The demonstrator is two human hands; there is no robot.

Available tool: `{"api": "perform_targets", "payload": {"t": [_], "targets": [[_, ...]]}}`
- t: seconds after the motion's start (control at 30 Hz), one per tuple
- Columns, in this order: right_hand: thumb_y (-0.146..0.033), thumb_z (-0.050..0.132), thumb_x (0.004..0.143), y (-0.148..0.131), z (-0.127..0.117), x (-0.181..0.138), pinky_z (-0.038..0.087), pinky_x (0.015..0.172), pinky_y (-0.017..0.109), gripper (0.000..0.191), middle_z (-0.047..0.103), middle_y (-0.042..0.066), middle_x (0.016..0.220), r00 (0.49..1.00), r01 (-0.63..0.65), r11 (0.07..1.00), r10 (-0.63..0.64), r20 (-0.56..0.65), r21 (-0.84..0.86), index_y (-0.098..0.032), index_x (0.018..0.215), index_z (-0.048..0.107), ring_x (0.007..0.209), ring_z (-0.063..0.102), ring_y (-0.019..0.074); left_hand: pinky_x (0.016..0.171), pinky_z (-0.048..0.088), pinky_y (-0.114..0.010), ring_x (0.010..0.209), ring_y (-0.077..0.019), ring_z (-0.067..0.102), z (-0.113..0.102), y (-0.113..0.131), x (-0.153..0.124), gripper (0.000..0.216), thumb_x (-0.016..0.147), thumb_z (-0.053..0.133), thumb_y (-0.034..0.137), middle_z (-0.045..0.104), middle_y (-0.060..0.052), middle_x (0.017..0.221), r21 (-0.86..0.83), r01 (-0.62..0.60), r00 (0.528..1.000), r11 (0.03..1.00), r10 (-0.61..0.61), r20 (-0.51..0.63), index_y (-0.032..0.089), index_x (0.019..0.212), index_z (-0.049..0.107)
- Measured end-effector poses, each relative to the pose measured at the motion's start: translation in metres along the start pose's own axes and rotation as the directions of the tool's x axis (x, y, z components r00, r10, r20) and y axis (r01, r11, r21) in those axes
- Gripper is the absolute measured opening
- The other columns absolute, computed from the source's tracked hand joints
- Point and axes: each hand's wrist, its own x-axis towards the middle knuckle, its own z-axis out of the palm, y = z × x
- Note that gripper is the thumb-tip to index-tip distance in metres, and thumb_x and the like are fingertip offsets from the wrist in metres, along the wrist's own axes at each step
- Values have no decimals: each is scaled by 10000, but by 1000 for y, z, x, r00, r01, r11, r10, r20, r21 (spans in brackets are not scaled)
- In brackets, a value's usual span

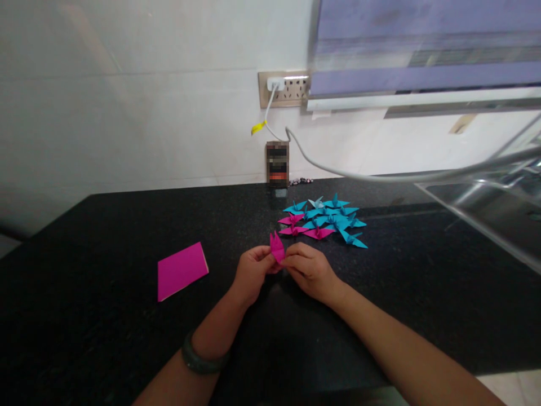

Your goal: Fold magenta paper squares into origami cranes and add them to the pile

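My left hand [252, 270] and my right hand [307, 267] meet over the black countertop [84, 293], both pinching a small folded magenta paper piece [276, 247] whose pointed tips stick up between the fingers. Just beyond the hands lies a cluster of finished paper cranes [325, 221], several blue and a few magenta. A stack of magenta square paper [181, 270] lies flat to the left of my left hand. A dark bangle [198, 361] is on my left wrist.
A small dark box [278, 164] stands against the white wall below a power outlet [284, 88] with a white plug and cable. A steel sink [486, 203] with a long curved faucet pipe [380, 176] is at the right. A window frame is above.
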Motion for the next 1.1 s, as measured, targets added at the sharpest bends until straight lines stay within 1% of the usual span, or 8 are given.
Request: {"api": "perform_targets", "payload": {"t": [0.17,0.3,0.4,0.53,0.6,0.7,0.93,1.1], "targets": [[-152,465,817,1,2,1,453,697,258,160,593,66,863,999,-38,999,38,13,7,-190,843,618,796,550,140,491,412,-184,474,-61,502,-3,1,0,176,626,678,261,585,3,582,-55,58,995,997,-53,80,109,698,627],[-147,508,780,-3,1,2,454,713,270,124,586,64,853,997,-77,991,80,-16,107,-181,843,609,807,549,144,517,419,-191,511,-70,514,-3,0,1,181,654,662,277,607,2,623,63,-44,996,997,39,81,126,750,636],[-173,526,768,-5,2,3,449,658,261,72,567,43,785,980,-187,962,197,-29,200,-184,753,595,745,541,133,570,447,-216,584,-100,553,-2,0,1,179,631,679,280,629,0,657,131,-128,991,983,122,51,139,736,645],[-258,597,719,0,10,3,411,520,230,110,517,-7,662,851,-474,811,522,-59,343,-186,716,513,581,492,104,577,453,-226,574,-108,559,0,0,1,154,621,683,260,638,-3,634,180,-159,987,971,155,39,143,718,656],[-244,606,698,3,14,3,427,538,228,157,519,-22,664,808,-515,703,589,3,490,-194,787,487,586,502,101,581,461,-232,571,-112,564,1,1,0,159,613,685,256,643,-8,630,170,-145,989,975,140,40,142,720,659],[-232,603,685,5,17,3,436,547,229,193,514,-29,659,783,-514,602,621,47,611,-196,819,469,580,502,97,593,475,-251,580,-124,578,2,2,-2,194,592,690,256,652,-22,643,146,-101,994,984,95,47,131,739,662],[-224,620,680,7,18,2,442,574,230,226,532,-22,693,801,-487,589,596,60,645,-186,865,496,613,521,94,543,465,-232,530,-107,558,2,4,-2,236,631,667,336,624,-18,595,183,-52,999,982,51,15,117,717,646],[-255,647,656,8,18,3,424,524,216,251,557,-28,636,753,-557,515,643,135,651,-159,866,549,551,520,79,550,461,-229,532,-101,546,-1,1,0,250,666,635,366,605,-15,589,161,-54,998,986,47,42,121,714,636]]}}
